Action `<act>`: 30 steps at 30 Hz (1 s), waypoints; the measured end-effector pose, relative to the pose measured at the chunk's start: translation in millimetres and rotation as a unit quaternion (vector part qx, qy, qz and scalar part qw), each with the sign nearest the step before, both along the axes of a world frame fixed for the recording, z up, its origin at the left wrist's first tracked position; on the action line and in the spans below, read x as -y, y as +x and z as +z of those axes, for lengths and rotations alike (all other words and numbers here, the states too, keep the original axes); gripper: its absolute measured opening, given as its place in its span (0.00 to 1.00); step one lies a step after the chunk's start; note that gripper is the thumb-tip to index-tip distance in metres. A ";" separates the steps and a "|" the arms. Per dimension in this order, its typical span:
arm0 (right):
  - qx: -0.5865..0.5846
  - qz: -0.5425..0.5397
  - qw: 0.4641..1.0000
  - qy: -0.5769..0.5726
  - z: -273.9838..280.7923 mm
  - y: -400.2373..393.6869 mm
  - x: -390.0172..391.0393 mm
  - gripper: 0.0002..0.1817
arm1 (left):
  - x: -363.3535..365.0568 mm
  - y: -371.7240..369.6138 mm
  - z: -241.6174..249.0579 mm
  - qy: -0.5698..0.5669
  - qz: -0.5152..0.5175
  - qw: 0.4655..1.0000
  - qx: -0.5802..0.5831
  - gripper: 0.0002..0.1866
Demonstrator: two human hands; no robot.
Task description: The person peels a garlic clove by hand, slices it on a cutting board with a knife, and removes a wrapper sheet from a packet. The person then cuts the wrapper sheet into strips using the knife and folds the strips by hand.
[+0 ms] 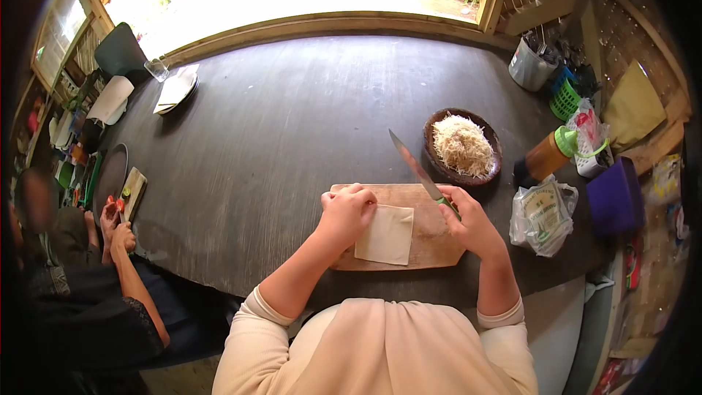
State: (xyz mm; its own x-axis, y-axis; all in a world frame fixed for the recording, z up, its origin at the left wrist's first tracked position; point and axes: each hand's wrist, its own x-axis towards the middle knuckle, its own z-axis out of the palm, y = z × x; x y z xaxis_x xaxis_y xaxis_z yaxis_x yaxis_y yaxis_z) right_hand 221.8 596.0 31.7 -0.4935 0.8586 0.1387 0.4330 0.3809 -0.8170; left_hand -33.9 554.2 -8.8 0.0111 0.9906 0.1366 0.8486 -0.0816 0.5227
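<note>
Wrapper (pixel 385 235) under left hand (pixel 346 211), touching.

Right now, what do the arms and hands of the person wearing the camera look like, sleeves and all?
Both arms wear long, pale cream sleeves with ribbed cuffs pushed up toward the elbows, matching the cream top. The left hand and right hand are bare: no gloves, and no rings, watch or bracelets that I can make out.

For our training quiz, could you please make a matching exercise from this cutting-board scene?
Things:
1. knife
2. pastry sheet
3. brown bowl
4. bottle

Descriptions:
A. holds pale shreds
B. held in the right hand
C. has a green cap
D. lies flat on the cutting board, under the left hand

Pairs: 1-B, 2-D, 3-A, 4-C
</note>
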 end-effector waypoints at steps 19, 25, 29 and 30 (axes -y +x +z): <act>0.084 0.195 0.977 -0.026 -0.1 1.8 2.9 0.16 | 32.7 -26.3 47.6 -0.260 -0.085 0.960 -0.062 0.14; 0.086 0.204 0.975 0.000 -5.8 4.7 6.6 0.18 | 27.6 -42.6 62.9 -0.216 -0.003 0.976 0.036 0.17; 0.092 0.203 0.975 -0.012 -2.2 3.9 7.0 0.17 | 14.7 -35.0 47.2 -0.070 0.068 0.975 0.202 0.18; 0.101 0.201 0.974 -0.023 -0.8 3.9 7.3 0.16 | 9.7 -31.5 36.2 -0.005 0.072 0.984 0.163 0.16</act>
State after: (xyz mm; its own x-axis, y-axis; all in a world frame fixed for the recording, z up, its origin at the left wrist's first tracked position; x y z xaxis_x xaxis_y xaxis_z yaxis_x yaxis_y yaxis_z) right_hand 225.7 588.6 30.9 -0.8042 0.5936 -0.0308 0.4107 0.5174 -0.7507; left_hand -65.4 544.5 27.4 -0.1717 0.9801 0.0999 0.6384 0.0334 0.7690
